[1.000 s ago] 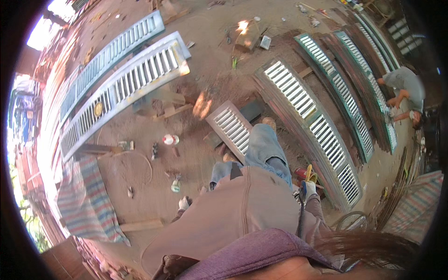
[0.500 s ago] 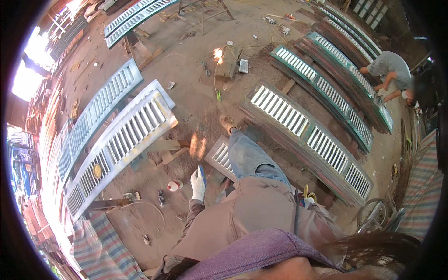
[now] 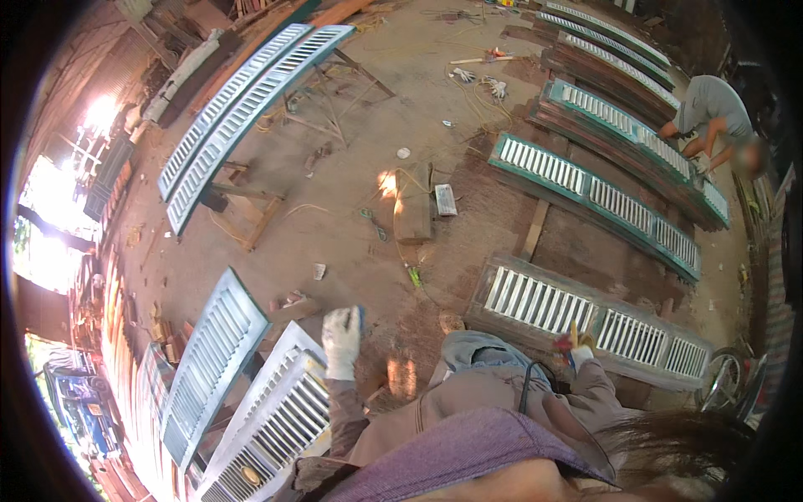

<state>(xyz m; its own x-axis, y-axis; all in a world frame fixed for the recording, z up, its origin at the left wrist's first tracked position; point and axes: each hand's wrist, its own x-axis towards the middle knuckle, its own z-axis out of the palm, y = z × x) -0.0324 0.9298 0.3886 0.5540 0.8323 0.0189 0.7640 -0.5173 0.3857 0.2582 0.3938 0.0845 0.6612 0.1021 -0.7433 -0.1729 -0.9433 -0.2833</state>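
Observation:
My left hand point(image 3: 341, 341), in a white glove with a blue edge, hangs above the near end of a pale grey louvred shutter panel point(image 3: 293, 402). Its fingers are loosely bent and apart from the panel, and I see nothing in them. My right hand point(image 3: 580, 356), also gloved, is closed on a small red and yellow tool point(image 3: 574, 338) whose exact kind is too small to tell. Behind that tool, from this angle, lies a brown-framed louvred panel point(image 3: 535, 294) with white slats. Whether the tool touches the panel I cannot tell.
Green-framed louvred panels point(image 3: 602, 197) lie in rows at the right, where another person point(image 3: 711, 113) bends over one. Blue-grey panels point(image 3: 259, 113) rest on wooden trestles at the far left. A wooden block point(image 3: 412, 209), cords and gloves point(image 3: 496, 87) lie on the floor. A wheel point(image 3: 721, 381) stands at right.
My body has moved forward, and the view has shifted with it. My left hand is raised and its fingers are more bent. The right hand with the tool has come out further from my side.

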